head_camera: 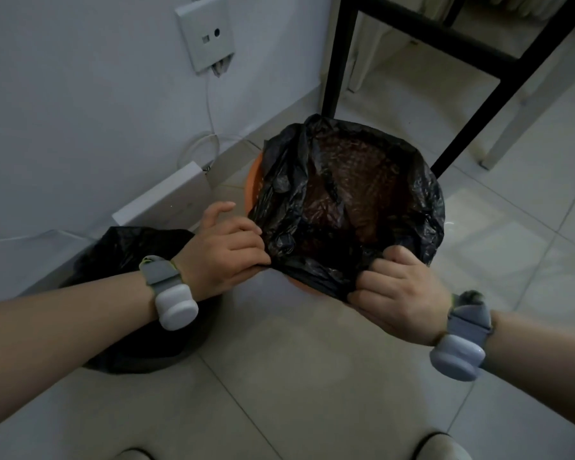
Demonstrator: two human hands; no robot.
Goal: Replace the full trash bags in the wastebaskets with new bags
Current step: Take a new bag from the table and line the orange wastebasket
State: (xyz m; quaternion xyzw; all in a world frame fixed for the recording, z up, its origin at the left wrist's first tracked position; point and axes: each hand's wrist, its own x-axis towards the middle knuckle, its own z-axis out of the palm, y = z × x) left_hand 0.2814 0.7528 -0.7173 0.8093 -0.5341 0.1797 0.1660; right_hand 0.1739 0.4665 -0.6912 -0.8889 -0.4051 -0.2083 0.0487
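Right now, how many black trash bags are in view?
2. One black bag lines the orange wastebasket, its edge gripped by the left hand and right hand. The other bag lies on the floor under the left forearm. Others may be out of view.

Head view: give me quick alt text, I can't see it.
Both hands, left hand and right hand, grip the near edge of a black trash bag lining an orange wastebasket on a tiled floor. Another black bag lies under the left forearm.

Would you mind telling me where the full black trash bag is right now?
In the head view, the full black bag sits on the floor at lower left, under the left forearm, beside the orange wastebasket and the wall.
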